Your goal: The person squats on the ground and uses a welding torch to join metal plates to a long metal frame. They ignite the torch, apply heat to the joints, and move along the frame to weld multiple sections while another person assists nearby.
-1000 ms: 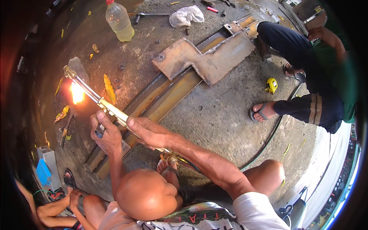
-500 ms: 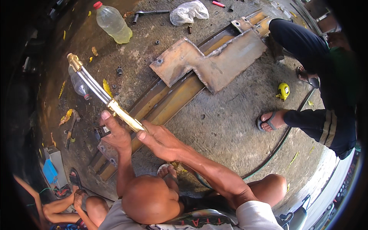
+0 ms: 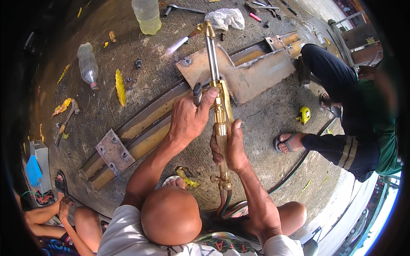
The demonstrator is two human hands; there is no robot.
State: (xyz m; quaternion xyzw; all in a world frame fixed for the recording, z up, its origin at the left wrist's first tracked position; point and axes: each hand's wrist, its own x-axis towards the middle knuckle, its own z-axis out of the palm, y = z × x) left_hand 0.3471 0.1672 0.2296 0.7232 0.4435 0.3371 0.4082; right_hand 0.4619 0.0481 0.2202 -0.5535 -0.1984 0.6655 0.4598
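A brass cutting torch (image 3: 221,115) points away from me, its bent head above the near corner of a rusty cut steel plate (image 3: 260,77). A bright flame (image 3: 177,45) shoots from the tip toward the left. My right hand (image 3: 234,147) is wrapped round the handle, thumb on its right side. Closer to the head, my left hand (image 3: 191,112) is closed, with its thumb against the torch body. A dark round-ended piece (image 3: 197,91) sticks up from the left fist; its kind is unclear. Two hoses (image 3: 225,202) leave the handle's rear.
Steel channels (image 3: 149,138) run under the plate, with a holed flange (image 3: 114,152) on their near end. A yellow tape measure (image 3: 303,115) and a person's sandalled foot (image 3: 291,142) are at right. Bottles (image 3: 87,64), a plastic bag (image 3: 225,19) and a ratchet (image 3: 185,9) lie farther off.
The torch has swung from pointing left to pointing ahead, over the plate. A flame now shows at its tip. My left hand has moved right, onto the torch body.
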